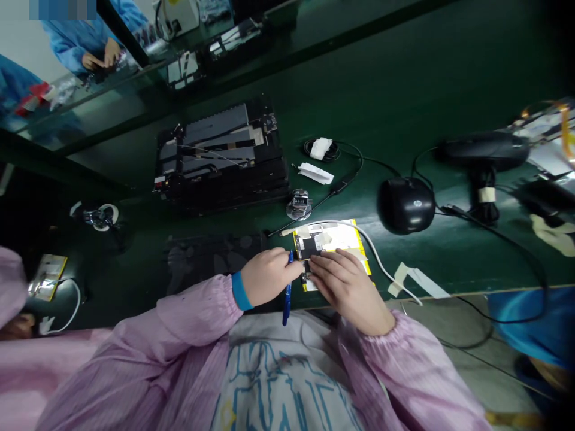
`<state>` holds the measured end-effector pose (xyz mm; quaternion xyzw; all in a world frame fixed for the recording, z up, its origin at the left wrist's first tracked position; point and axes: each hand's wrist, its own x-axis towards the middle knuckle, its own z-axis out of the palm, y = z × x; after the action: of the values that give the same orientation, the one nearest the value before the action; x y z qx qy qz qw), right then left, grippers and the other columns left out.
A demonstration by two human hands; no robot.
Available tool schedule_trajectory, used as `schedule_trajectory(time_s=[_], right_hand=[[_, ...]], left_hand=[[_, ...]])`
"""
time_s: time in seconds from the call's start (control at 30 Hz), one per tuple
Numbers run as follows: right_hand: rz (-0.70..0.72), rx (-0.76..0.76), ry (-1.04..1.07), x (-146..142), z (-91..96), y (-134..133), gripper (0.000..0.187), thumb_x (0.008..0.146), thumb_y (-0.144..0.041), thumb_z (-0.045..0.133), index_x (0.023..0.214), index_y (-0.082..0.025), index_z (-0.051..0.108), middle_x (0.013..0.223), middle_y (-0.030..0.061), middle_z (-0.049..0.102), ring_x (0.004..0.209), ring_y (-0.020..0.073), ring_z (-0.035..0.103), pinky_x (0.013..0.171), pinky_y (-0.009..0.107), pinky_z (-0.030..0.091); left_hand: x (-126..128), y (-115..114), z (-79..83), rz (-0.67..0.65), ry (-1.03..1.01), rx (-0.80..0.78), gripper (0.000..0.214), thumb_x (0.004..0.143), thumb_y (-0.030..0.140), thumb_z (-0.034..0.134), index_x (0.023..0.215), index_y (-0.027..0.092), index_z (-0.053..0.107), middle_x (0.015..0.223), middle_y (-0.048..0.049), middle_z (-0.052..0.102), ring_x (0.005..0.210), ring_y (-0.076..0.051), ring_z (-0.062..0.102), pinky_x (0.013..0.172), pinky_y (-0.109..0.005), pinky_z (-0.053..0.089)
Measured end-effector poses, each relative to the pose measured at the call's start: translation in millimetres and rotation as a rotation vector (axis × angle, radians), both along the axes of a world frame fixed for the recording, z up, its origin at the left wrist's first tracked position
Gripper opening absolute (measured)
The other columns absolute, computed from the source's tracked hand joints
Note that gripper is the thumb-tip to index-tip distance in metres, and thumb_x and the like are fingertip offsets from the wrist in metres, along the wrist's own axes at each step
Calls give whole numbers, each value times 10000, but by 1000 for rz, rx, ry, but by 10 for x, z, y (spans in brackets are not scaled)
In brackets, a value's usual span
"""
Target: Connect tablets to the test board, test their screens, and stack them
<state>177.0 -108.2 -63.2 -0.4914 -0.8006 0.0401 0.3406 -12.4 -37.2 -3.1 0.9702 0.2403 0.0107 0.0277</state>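
At the table's (467, 260) near edge, I log: left hand (268, 276), pen (287, 302) held; right hand (345, 281), grip unclear, apparently pressing battery (348, 237); steadiness needed.

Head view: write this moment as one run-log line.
left hand: holds blue pen | right hand: on yellow-edged pack | mouse: right of pack
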Motion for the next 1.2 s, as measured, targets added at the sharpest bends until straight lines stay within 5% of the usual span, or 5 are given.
schedule_trajectory(time_s=[1.2], right_hand=[[7, -17, -191, -35, 5, -30, 246, 904, -182, 566, 1123, -127, 664, 1075, 78, 701, 1037, 247, 597, 997, 444, 444]], left_hand=[[-5, 6, -27, 76, 46, -97, 331, 973, 210, 328, 773, 170, 587, 645, -41, 495, 675, -190, 527, 578, -301, 431]])
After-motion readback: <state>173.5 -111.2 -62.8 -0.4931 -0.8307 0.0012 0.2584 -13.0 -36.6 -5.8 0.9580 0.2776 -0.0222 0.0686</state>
